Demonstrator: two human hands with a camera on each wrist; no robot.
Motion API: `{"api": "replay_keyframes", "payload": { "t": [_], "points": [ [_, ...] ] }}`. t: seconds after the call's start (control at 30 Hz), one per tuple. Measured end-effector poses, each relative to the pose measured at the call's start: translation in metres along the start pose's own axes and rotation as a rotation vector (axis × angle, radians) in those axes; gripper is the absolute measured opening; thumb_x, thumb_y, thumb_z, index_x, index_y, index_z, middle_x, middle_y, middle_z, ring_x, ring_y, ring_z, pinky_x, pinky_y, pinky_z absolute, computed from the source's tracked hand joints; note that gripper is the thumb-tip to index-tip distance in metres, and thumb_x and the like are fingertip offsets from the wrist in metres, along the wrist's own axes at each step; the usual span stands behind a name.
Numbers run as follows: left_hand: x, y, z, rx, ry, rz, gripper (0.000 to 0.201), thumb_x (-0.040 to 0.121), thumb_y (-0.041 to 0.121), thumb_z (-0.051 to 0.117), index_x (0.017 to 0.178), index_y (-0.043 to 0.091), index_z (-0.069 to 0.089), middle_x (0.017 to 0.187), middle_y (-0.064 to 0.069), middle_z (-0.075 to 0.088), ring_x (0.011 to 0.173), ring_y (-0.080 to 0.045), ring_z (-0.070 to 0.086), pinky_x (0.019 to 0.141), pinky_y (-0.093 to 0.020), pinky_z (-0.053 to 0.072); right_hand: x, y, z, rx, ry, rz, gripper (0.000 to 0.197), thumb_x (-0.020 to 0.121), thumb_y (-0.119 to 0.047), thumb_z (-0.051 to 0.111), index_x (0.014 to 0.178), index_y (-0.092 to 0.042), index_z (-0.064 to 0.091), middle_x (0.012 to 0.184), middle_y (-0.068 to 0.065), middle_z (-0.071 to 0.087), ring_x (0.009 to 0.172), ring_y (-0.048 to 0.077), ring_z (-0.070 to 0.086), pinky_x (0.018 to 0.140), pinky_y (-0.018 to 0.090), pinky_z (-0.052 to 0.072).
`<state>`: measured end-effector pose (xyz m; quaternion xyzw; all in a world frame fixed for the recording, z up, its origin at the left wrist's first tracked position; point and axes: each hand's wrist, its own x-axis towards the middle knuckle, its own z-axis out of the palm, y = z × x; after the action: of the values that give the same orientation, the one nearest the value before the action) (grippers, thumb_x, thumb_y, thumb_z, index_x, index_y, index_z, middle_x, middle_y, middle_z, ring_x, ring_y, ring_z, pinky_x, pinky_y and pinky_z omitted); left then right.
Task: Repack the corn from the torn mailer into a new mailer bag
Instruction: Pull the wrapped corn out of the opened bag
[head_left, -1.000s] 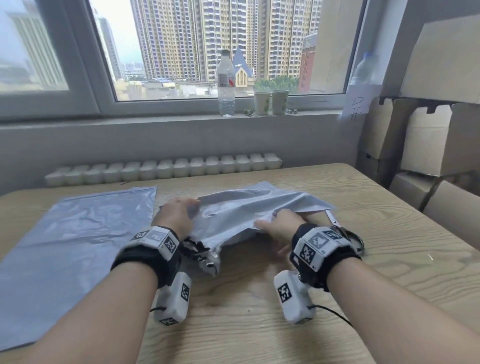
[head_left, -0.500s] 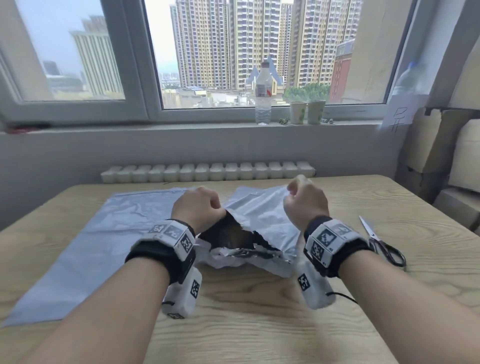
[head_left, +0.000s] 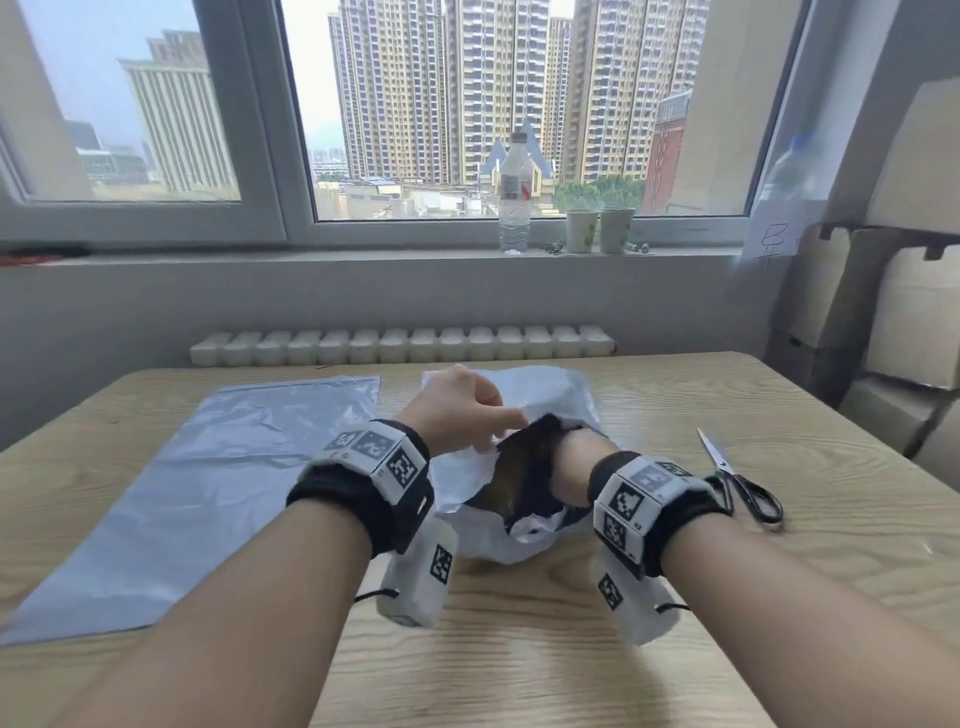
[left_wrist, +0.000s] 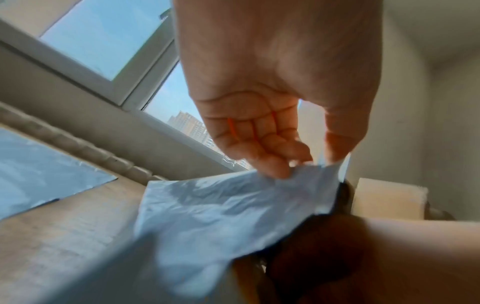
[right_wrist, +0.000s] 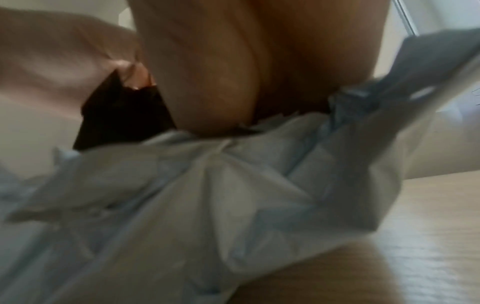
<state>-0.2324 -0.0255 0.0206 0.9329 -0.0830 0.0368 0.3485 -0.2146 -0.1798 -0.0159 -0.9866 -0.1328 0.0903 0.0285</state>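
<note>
1. I count two mailer bags on the wooden surface (head_left: 675, 597). The torn mailer (head_left: 550, 395) sits crumpled in the middle, its ragged mouth turned toward me. The new mailer bag (head_left: 208, 478) lies flat and grey to its left, apart from it.
2. My left hand (head_left: 452, 405) is raised over the torn mailer, and my fingers (left_wrist: 272, 164) and thumb pinch the upper edge of the opening, lifting it.
3. My right hand (head_left: 574, 462) is pushed into the dark opening up to the wrist. My fingers there are hidden by the bag, so I cannot tell whether they are spread or curled round anything.
4. No corn shows in any view; the inside of the torn mailer is only dark.
5. One pair of scissors (head_left: 737, 483) with black handles lies on the surface just right of my right wrist, blades pointing to the far side.
6. On the far windowsill stand one clear water bottle (head_left: 515, 192) and two paper cups (head_left: 600, 229), side by side to the bottle's right.
7. Cardboard boxes (head_left: 914, 317) are stacked at the right, beyond the surface's edge; their number is unclear.
8. A white radiator (head_left: 400, 345) runs along the wall behind the far edge.
</note>
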Motion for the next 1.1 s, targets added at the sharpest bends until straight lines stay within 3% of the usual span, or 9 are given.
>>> {"api": "replay_keyframes", "payload": {
  "t": [0.17, 0.27, 0.37, 0.5, 0.63, 0.73, 0.83, 0.97, 1.1],
  "points": [
    [0.016, -0.035, 0.000, 0.062, 0.164, -0.261, 0.023, 0.084, 0.033, 0.061, 0.101, 0.019, 0.063, 0.104, -0.002, 0.067, 0.092, -0.017, 0.061, 0.084, -0.034, 0.051, 0.003, -0.021, -0.005, 0.022, 0.111, -0.068, 0.035, 0.095, -0.027, 0.041, 0.124, -0.015, 0.058, 0.123, 0.010, 0.060, 0.110, 0.028, 0.058, 0.093, 0.036, 0.047],
    [0.017, -0.055, 0.008, -0.011, 0.023, -0.481, 0.057, 0.089, 0.025, 0.058, 0.141, 0.016, 0.038, 0.141, -0.009, 0.046, 0.125, -0.027, 0.047, 0.103, -0.039, 0.043, 0.007, -0.040, 0.016, 0.030, 0.097, -0.066, 0.037, 0.091, -0.037, 0.044, 0.122, -0.020, 0.055, 0.121, 0.006, 0.059, 0.108, 0.028, 0.058, 0.090, 0.039, 0.048],
    [0.013, -0.063, 0.015, -0.097, -0.128, -0.508, 0.073, 0.092, 0.026, 0.058, 0.153, 0.020, 0.017, 0.152, -0.011, 0.032, 0.135, -0.029, 0.039, 0.108, -0.042, 0.040, 0.018, -0.046, 0.032, -0.030, -0.041, -0.026, 0.045, 0.090, -0.045, 0.045, 0.128, -0.022, 0.052, 0.130, 0.005, 0.054, 0.118, 0.029, 0.053, 0.096, 0.042, 0.045],
    [0.019, -0.068, 0.020, -0.171, -0.167, -0.475, 0.071, 0.092, 0.025, 0.060, 0.151, 0.028, 0.021, 0.146, -0.009, 0.039, 0.120, -0.030, 0.052, 0.101, -0.038, 0.046, 0.030, -0.042, 0.033, 0.031, -0.101, -0.040, 0.050, 0.101, -0.034, 0.036, 0.144, -0.009, 0.035, 0.148, 0.012, 0.037, 0.135, 0.029, 0.038, 0.109, 0.038, 0.029],
    [0.031, -0.074, 0.028, -0.389, -0.175, -0.512, 0.070, 0.087, 0.005, 0.060, 0.147, 0.031, 0.033, 0.103, -0.014, 0.057, 0.059, -0.016, 0.044, 0.074, -0.030, 0.044, 0.035, -0.041, 0.026, -0.010, -0.095, 0.019, 0.057, 0.098, -0.042, 0.039, 0.147, -0.014, 0.030, 0.152, 0.011, 0.031, 0.137, 0.030, 0.033, 0.112, 0.042, 0.026],
    [0.035, -0.070, 0.033, -0.494, -0.171, -0.528, 0.076, 0.082, -0.012, 0.046, 0.144, 0.032, 0.038, 0.069, -0.006, 0.046, 0.055, -0.016, 0.040, 0.063, -0.029, 0.036, 0.019, -0.034, 0.013, 0.064, -0.103, 0.052, 0.053, 0.098, -0.035, 0.043, 0.144, -0.009, 0.034, 0.148, 0.012, 0.037, 0.135, 0.030, 0.037, 0.112, 0.039, 0.029],
    [0.038, -0.067, 0.036, -0.539, -0.088, -0.538, 0.072, 0.081, -0.016, 0.040, 0.133, 0.033, 0.049, 0.069, -0.004, 0.048, 0.056, -0.016, 0.043, 0.057, -0.027, 0.039, -0.001, -0.028, -0.009, 0.167, -0.025, -0.003, 0.037, 0.095, -0.020, 0.047, 0.129, -0.006, 0.052, 0.132, 0.015, 0.055, 0.121, 0.032, 0.052, 0.100, 0.037, 0.042],
    [0.048, -0.067, 0.034, -0.513, 0.086, -0.512, 0.027, 0.074, -0.014, 0.044, 0.069, 0.007, 0.060, 0.067, -0.011, 0.049, 0.067, -0.022, 0.048, 0.068, -0.032, 0.040, -0.017, -0.029, -0.032, 0.255, 0.101, -0.113, 0.049, 0.085, -0.006, 0.043, 0.122, -0.033, 0.061, 0.127, 0.001, 0.061, 0.115, 0.026, 0.055, 0.098, 0.034, 0.046],
    [0.058, -0.064, 0.031, -0.350, 0.114, -0.441, 0.022, 0.083, -0.003, 0.055, 0.063, 0.004, 0.061, 0.062, -0.008, 0.055, 0.058, -0.018, 0.050, 0.059, -0.026, 0.051, -0.018, -0.021, -0.041, 0.466, 0.260, -0.162, 0.053, 0.078, -0.005, 0.043, 0.109, -0.041, 0.069, 0.118, -0.011, 0.068, 0.108, 0.017, 0.059, 0.095, 0.031, 0.049]
  ]
}}
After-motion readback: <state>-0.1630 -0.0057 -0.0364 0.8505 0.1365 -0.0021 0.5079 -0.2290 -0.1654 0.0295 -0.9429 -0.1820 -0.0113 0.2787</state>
